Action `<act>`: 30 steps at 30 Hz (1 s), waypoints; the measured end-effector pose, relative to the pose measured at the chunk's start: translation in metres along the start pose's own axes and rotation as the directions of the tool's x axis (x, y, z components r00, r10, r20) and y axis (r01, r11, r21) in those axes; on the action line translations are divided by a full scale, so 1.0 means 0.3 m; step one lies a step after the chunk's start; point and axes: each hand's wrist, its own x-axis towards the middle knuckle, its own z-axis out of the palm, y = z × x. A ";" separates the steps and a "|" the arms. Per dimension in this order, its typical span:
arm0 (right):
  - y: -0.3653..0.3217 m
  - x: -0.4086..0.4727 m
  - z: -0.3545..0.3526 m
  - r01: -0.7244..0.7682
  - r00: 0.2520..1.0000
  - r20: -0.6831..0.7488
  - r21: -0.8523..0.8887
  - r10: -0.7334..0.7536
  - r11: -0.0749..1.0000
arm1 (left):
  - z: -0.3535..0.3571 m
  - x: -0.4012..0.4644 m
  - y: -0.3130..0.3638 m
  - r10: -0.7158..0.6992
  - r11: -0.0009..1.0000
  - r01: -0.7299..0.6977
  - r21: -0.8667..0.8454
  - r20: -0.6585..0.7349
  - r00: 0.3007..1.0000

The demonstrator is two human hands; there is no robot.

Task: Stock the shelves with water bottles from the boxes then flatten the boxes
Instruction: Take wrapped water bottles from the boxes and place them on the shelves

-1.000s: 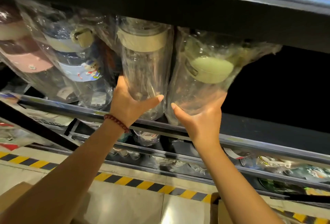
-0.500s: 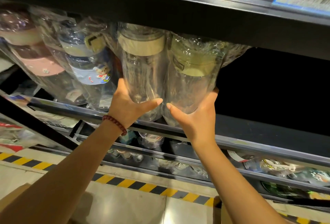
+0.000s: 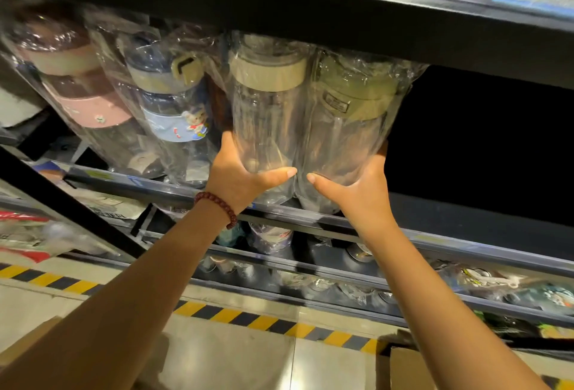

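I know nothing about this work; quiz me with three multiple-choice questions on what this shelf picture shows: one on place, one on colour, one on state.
1. Where is the red bead bracelet?
A. left wrist
B. right wrist
C. on the shelf

2. What colour is the lid band of the clear plastic-wrapped bottle in the left hand?
A. blue
B. cream
C. black

3. How does the green-lidded wrapped bottle held by the right hand stand?
A. flat on the floor
B. upside down
C. upright beside the cream-lidded one

Answers: 1 A, the beads circle the left wrist. 2 B, the band looks cream. 3 C, its lid is uppermost and the wrappers meet.
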 end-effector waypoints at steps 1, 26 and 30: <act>-0.001 -0.002 0.000 -0.012 1.000 0.007 0.013 0.012 1.000 | 0.000 -0.002 0.002 -0.010 1.000 0.010 0.008 0.003 1.000; -0.125 -0.644 -0.153 -0.040 0.998 0.015 -0.599 0.061 0.799 | -0.236 -0.587 0.111 0.098 0.679 -0.385 0.626 0.442 0.892; -0.125 -0.919 -0.195 -0.106 0.993 -0.040 -0.748 0.114 0.655 | -0.234 -0.747 0.154 0.193 0.491 -0.639 0.592 0.641 0.742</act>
